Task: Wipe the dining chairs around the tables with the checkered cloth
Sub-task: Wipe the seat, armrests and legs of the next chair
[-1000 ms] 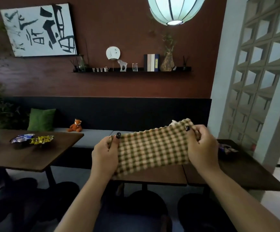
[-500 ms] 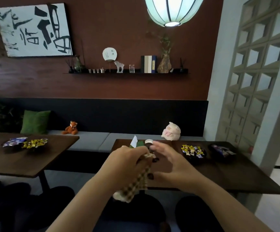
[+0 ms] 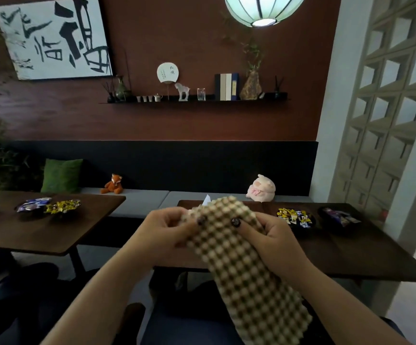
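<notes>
The checkered cloth [image 3: 246, 275] runs off the bottom edge and covers most fingers of both hands. The dining chairs [image 3: 189, 324] below are dark, their shapes indistinct. The white item [image 3: 206, 198] behind the cloth is mostly hidden.

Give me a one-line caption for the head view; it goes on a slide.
Both hands, left hand and right hand, grip the checkered cloth above a dark dining chair at the table.

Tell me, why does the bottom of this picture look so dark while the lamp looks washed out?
Head view: the lantern overexposes near its base; the chairs below sit in deep shadow; the checkered cloth stays fairly sharp, and the wide lens bends the right-hand lattice wall.
</notes>
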